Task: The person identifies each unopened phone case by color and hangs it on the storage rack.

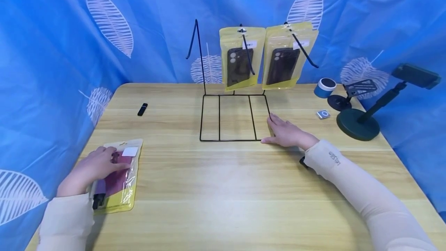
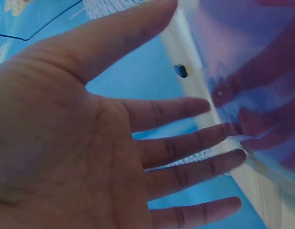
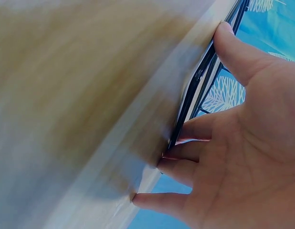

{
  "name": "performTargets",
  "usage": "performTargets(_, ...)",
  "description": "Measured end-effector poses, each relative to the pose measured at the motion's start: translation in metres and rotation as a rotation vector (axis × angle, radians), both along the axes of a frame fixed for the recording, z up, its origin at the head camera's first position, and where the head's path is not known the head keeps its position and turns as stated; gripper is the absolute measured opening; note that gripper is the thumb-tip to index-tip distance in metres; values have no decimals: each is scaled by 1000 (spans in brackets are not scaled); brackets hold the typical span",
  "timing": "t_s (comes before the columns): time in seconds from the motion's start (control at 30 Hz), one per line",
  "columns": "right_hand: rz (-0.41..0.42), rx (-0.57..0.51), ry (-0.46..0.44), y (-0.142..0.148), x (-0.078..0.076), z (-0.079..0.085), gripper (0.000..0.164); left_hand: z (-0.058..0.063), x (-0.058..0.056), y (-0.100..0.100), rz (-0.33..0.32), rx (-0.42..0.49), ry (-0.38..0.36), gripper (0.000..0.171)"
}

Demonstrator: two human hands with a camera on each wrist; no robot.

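Observation:
My left hand is spread over a clear and yellow pouch that holds a pinkish-red phone case. In the left wrist view its fingers are straight and apart, the fingertips right at the pouch's surface. My right hand touches the front right corner of the black wire rack. The right wrist view shows its thumb and nearly straight fingers against the base wire. Two yellow pouches with dark phone cases hang on the rack's middle and right hooks.
The rack's left hook has nothing on it. A small black stick lies at the table's back left. To the right stand a blue round speaker, a small silver player and two phone stands. Blue cloth hangs behind.

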State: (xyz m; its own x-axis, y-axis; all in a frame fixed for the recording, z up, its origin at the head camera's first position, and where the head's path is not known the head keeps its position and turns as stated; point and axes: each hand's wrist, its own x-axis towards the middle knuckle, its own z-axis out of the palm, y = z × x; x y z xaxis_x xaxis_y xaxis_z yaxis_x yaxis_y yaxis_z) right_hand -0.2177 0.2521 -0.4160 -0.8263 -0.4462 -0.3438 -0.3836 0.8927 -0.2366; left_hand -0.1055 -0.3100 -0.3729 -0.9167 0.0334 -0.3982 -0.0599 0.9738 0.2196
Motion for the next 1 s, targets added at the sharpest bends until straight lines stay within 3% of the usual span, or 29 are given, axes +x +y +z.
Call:
performTargets(0.23,-4,2,-5,-1,1,0,98,-8,-8,-14,93,-28,-55,105)
performTargets(0.4,-4,4,0,0,2,0,98,-10,-16,-26,126,-18,-93,86)
performTargets(0.5,-9,2,-2,0,1,1,97,-11,-21,-30,122,26,-101,72)
performTargets(0.57,-13,1,-2,0,2,2,97,-11,-24,-30,120,54,-114,73)
performTargets(0.7,-6,8,2,0,2,2,96,-13,-28,-29,95,100,-126,91)
performTargets(0.83,0,9,2,0,3,2,96,-18,-29,-25,65,194,-90,102)
performTargets(1.0,2,6,6,-1,4,3,96,-22,-28,-23,97,298,-46,88)
